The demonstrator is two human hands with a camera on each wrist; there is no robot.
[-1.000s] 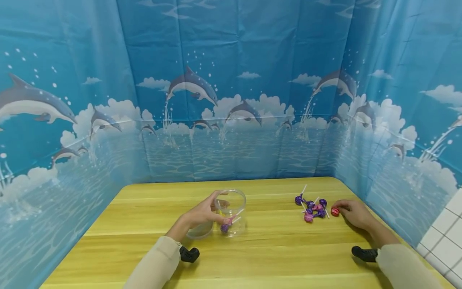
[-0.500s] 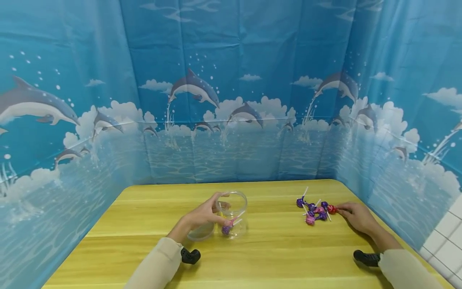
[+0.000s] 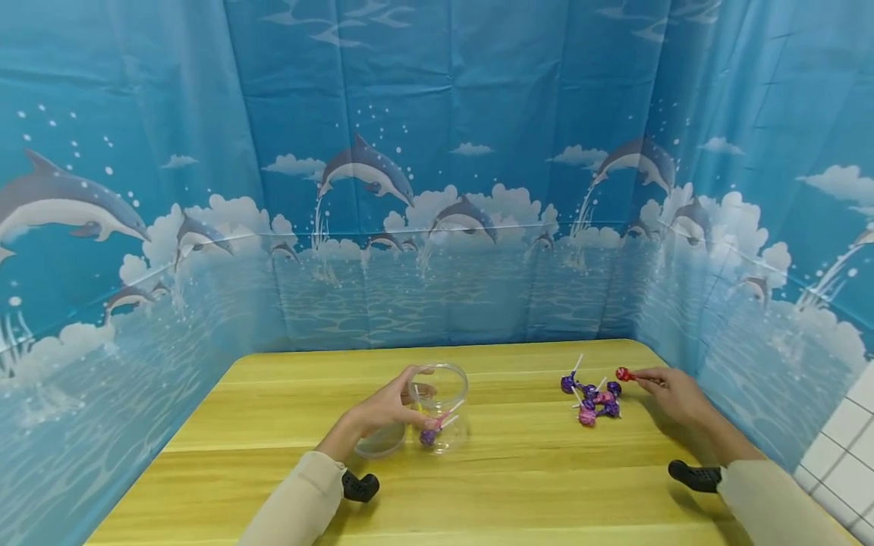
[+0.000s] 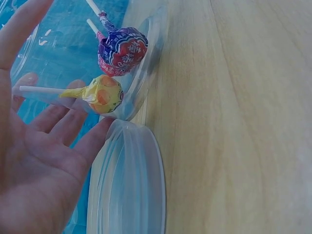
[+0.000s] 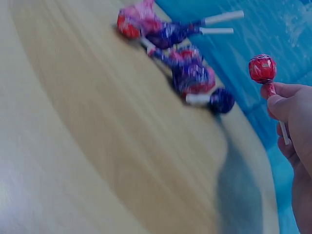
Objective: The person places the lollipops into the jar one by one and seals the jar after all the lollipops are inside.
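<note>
My left hand (image 3: 391, 403) grips a clear round jar (image 3: 442, 390) from its left side, the jar upright on the table. Through its wall show a purple-and-red lollipop (image 4: 124, 51) and a yellow lollipop (image 4: 103, 95), with another pink stick beside them. My right hand (image 3: 681, 396) pinches a red lollipop (image 5: 262, 69) by its stick, candy end pointing up in the right wrist view. It is raised just off the table, right of a loose pile of purple and pink lollipops (image 3: 589, 402).
A clear round lid (image 3: 380, 444) lies on the table (image 3: 519, 470) left of the jar, partly behind my left hand. A blue dolphin-print curtain (image 3: 451, 296) stands along the table's back and sides. White tiles (image 3: 843, 432) show at far right.
My right hand has lifted the red lollipop off the table by its stick, moving it up beside the pile. The left hand and the jar stay where they were.
</note>
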